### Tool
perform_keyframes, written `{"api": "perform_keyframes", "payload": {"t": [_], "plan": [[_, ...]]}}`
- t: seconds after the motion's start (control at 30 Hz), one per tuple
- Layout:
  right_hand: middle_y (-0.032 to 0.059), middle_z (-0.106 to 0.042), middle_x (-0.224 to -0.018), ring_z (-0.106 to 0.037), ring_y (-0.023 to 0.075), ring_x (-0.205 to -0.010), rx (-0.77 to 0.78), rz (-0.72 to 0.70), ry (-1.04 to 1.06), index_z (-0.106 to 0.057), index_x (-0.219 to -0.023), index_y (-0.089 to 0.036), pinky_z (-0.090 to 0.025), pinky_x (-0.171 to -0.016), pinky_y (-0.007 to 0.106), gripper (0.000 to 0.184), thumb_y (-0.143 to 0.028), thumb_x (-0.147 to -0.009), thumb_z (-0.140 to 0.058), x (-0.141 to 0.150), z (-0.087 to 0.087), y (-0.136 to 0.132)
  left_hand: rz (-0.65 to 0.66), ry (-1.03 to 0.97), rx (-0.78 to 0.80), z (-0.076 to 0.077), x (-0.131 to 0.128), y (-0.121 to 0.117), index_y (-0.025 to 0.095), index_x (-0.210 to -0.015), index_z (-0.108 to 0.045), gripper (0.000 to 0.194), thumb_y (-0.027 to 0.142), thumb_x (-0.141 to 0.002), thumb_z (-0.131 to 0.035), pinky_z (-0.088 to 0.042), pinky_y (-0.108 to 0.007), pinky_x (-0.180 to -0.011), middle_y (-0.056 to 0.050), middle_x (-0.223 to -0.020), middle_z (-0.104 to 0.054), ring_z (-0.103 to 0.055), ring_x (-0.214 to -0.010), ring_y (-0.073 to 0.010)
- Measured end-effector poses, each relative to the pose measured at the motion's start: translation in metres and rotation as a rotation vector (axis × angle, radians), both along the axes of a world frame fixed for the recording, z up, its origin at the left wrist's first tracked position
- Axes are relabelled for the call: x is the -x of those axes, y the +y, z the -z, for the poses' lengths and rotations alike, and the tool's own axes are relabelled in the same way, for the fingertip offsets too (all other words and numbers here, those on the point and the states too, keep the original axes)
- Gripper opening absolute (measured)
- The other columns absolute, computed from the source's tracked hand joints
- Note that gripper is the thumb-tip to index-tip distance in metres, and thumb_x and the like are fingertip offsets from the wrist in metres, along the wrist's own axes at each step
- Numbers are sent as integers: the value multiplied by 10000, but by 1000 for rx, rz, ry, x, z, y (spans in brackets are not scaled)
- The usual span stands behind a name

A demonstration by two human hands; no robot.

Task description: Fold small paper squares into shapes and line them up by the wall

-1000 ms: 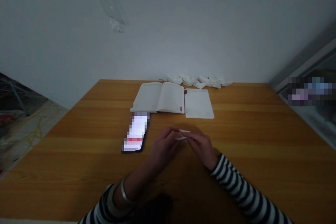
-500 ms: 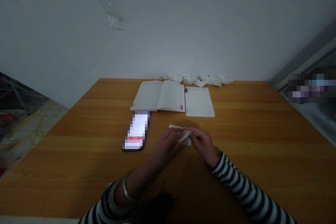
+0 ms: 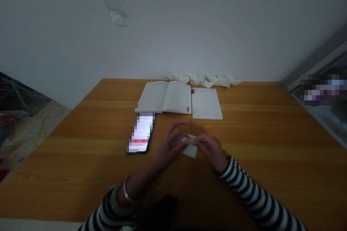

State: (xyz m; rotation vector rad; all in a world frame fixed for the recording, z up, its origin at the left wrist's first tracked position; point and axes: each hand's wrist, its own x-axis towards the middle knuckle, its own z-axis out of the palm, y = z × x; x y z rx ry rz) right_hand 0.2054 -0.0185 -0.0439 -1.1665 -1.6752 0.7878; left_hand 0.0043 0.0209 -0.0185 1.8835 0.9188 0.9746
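A small piece of white paper (image 3: 190, 150) is held between my two hands above the wooden table. My left hand (image 3: 170, 144) grips its left side with thumb and fingers, the forefinger arched over. On the right, my right hand (image 3: 210, 148) pinches the paper's upper right part between thumb and fingertips. The paper looks creased, and its lower corner hangs below the fingers. Beyond the hands lie an open notebook (image 3: 177, 97) and a loose white sheet (image 3: 207, 104).
A phone (image 3: 141, 131) with a lit, blurred screen lies left of my hands. Several crumpled or folded white papers (image 3: 200, 79) line the table's back edge by the wall. Clear plastic (image 3: 118, 18) hangs on the wall. The wooden table (image 3: 271, 133) extends to both sides.
The fingers of my left hand have lifted and spread a little. The paper has turned so that more of it shows below the fingertips. My right hand keeps its pinch.
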Motion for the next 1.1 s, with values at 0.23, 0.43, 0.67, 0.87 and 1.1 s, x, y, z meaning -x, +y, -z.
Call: {"api": "perform_keyframes", "payload": {"t": [0.23, 0.43, 0.67, 0.87, 1.1], "plan": [[37, -745, -859, -700, 173, -772, 178, -20, 225, -683, -947, -211, -524, -679, 261, 224, -428, -894, -695, 4, 1, 2, 84, -77, 193, 2, -3, 1, 180, -843, -701, 186, 351, -904, -662, -501, -303, -792, -58, -934, -688, -639, -870, -178], [28, -769, -795, -705, 163, -697, 281, 17, 397, -717, -889, -202, -537, -643, 252, 247, -433, -818, -772, 5, 5, 6, -2, -111, 207, -5, -3, 0, 163, -674, -633, 252, 311, -864, -706, -465, -271, -730, -52, -898, -682, -627, -825, -164], [43, -791, -817, -736, 213, -745, 337, 40, 464, -797, -922, -212, -586, -700, 316, 295, -482, -814, -749, 6, 4, 7, -11, -60, 186, -3, -6, -1, 166, -659, -603, 252, 292, -854, -703, -466, -276, -751, -59, -949, -680, -618, -840, -166], [52, -793, -876, -730, 225, -818, 284, 42, 359, -817, -931, -215, -567, -764, 332, 298, -462, -901, -652, 4, -2, 6, 28, -69, 229, -1, -6, -2, 174, -666, -570, 284, 324, -890, -658, -468, -279, -765, -47, -892, -674, -615, -840, -168], [24, -683, -650, -606, 165, -612, 260, 116, 268, -780, -743, -171, -460, -559, 254, 382, -480, -906, -625, 4, -1, 5, 48, -59, 293, 2, -5, 0, 170, -630, -554, 360, 395, -887, -669, -468, -278, -729, -57, -863, -688, -614, -814, -168]]}}
